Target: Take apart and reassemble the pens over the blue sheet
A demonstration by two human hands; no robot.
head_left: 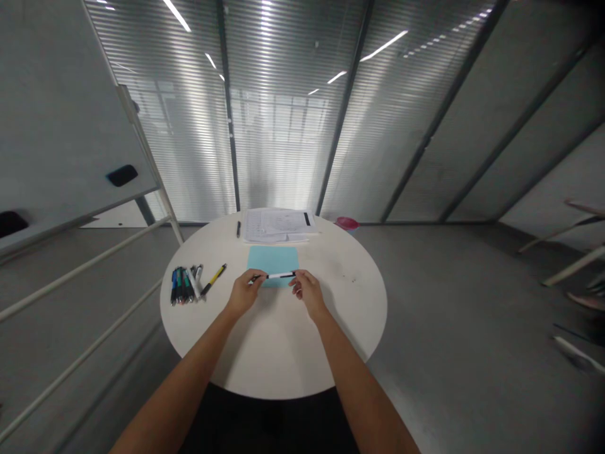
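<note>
A white pen with black ends (278, 275) is held level between my two hands, just above the near edge of a light blue sheet (273, 260). My left hand (246, 293) pinches the pen's left end, fingers closed on it. My right hand (306, 291) pinches the right end in the same way. Both forearms reach in over the round white table (331, 328).
Several pens and markers (186, 284) lie in a bunch at the table's left, with a yellow pen (214, 279) beside them. A stack of printed papers (276, 225) and a dark pen (239, 228) sit at the far edge. A whiteboard stand (70, 164) is at left.
</note>
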